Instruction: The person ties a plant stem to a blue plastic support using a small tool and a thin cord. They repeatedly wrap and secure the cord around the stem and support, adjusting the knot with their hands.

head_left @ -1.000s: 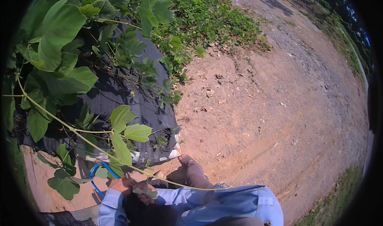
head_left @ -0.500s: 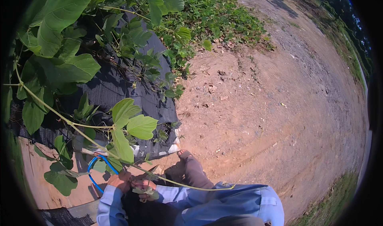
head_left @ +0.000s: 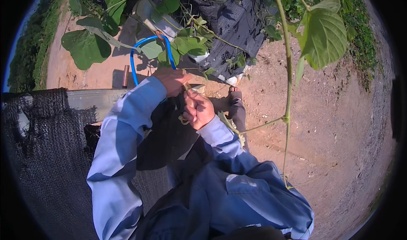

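In front of my lap my hands meet, almost touching. My left hand is closed, its fingers curled down and hiding what they grip. A loop of blue tube rises just beyond it, one side running down behind that hand. My right hand is closed as well, lower and to the right, pinching tan cord whose small loop sticks out below the fingers. A short tan piece shows between the two hands; whether it belongs to the cord, I cannot tell.
A leafy vine stem hangs close on the right. Broad green leaves and black shade netting lie ahead. More netting drapes over a pale board at left. A reddish-brown rod stands beyond the board.
My view has swung left and down, so my hands and the blue loop now sit higher and nearer the middle. The vine stem appears farther right. Both hands remain closed together.
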The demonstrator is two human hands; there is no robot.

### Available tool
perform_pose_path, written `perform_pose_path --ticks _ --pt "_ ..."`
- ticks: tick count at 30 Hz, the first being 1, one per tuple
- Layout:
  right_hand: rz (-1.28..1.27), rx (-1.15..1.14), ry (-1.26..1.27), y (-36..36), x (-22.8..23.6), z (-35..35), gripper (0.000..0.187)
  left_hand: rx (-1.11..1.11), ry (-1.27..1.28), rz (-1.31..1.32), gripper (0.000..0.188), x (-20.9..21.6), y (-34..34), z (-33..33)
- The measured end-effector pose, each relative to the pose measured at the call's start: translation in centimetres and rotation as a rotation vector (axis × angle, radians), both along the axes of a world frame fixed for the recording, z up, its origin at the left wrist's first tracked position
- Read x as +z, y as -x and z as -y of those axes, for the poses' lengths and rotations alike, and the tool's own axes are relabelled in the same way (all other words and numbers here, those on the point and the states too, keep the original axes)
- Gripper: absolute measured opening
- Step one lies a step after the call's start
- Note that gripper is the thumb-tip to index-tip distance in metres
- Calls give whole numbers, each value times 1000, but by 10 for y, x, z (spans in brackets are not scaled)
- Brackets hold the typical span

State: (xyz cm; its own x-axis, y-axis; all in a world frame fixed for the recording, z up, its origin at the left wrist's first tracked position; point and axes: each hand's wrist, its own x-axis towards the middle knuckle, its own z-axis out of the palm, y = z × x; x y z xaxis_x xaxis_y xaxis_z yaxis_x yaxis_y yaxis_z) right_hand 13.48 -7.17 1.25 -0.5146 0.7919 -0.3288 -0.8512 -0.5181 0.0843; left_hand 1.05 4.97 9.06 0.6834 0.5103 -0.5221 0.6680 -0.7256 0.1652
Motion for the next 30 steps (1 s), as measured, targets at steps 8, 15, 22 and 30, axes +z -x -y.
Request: perform_pose_path --ticks 8,15,22,30 --pt "82 13 172 -1 13 5 18 66 102 -59 26 -20 6 2" --pt "205 120 114 -4 -31 8 23 237 5 38 36 12 0 10" --pt "1449 94 -641 -40 -49 32 51 1550 308 1277 28 28 18 113" --pt "501 466 -285 -55 11 45 68 1792 195 1304 56 -48 -33 188"
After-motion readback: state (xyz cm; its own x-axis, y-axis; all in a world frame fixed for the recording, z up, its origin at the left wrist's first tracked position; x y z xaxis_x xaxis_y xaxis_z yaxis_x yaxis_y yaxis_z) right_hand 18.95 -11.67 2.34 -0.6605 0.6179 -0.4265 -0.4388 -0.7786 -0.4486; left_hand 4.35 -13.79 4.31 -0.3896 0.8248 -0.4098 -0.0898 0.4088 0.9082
